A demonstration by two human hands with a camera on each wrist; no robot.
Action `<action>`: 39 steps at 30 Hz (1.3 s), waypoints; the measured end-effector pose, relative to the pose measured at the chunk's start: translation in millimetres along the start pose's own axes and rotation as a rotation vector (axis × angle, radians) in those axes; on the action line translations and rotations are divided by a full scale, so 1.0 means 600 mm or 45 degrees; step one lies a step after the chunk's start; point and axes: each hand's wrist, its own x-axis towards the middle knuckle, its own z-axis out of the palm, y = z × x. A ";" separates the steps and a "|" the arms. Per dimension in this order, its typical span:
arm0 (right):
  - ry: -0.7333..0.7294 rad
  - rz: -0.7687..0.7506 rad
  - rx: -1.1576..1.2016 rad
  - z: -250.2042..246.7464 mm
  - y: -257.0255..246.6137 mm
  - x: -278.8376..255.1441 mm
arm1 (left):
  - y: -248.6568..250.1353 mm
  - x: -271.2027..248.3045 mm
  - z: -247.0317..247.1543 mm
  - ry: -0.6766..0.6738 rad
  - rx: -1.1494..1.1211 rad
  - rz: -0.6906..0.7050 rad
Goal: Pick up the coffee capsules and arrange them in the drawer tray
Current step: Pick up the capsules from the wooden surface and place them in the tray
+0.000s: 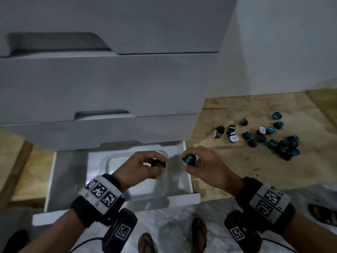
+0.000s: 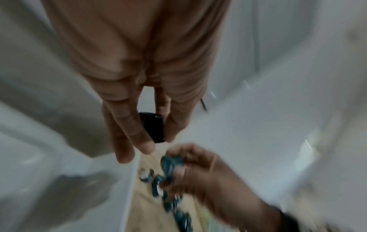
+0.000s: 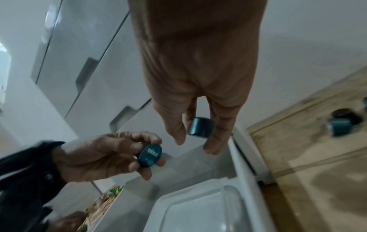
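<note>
Over the open bottom drawer (image 1: 187, 179) my left hand (image 1: 145, 165) pinches a dark teal coffee capsule (image 1: 159, 164), also seen as the capsule (image 2: 154, 127) and with its printed lid as the capsule (image 3: 149, 155). My right hand (image 1: 200, 161) grips a second teal capsule (image 1: 189, 158), shown from its side as the capsule (image 3: 201, 128), just above the drawer's right wall. A clear plastic tray (image 1: 107, 161) lies inside the drawer beneath both hands; the tray (image 3: 198, 204) holds no capsules where it shows. Several loose capsules (image 1: 264, 137) lie scattered on the wooden floor to the right.
White drawer fronts (image 1: 100, 88) rise behind the open drawer. Wooden boards (image 1: 255, 170) lie right of the drawer unit. Below me are marbled floor tiles, my sandalled feet (image 1: 199, 232) and another sandal (image 1: 322, 212) at the right edge.
</note>
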 end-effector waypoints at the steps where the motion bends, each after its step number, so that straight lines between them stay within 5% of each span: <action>1: -0.048 -0.009 -0.012 0.029 -0.022 0.013 | -0.012 -0.016 -0.034 0.027 -0.121 -0.066; 6: -0.304 -0.011 -0.299 0.141 -0.073 0.087 | -0.060 -0.029 -0.126 0.047 -0.206 -0.184; 14: -0.713 0.253 -0.641 0.237 -0.080 0.186 | -0.147 0.085 -0.152 -0.205 0.775 -0.365; 19: -0.917 0.350 -0.716 0.274 -0.067 0.224 | -0.184 0.119 -0.160 -0.421 1.081 -0.383; 29: -1.000 0.222 -0.966 0.314 -0.057 0.233 | -0.221 0.147 -0.150 -0.637 1.540 -0.312; 39: -1.092 0.332 -0.865 0.328 -0.030 0.239 | -0.260 0.157 -0.144 -0.712 1.535 -0.209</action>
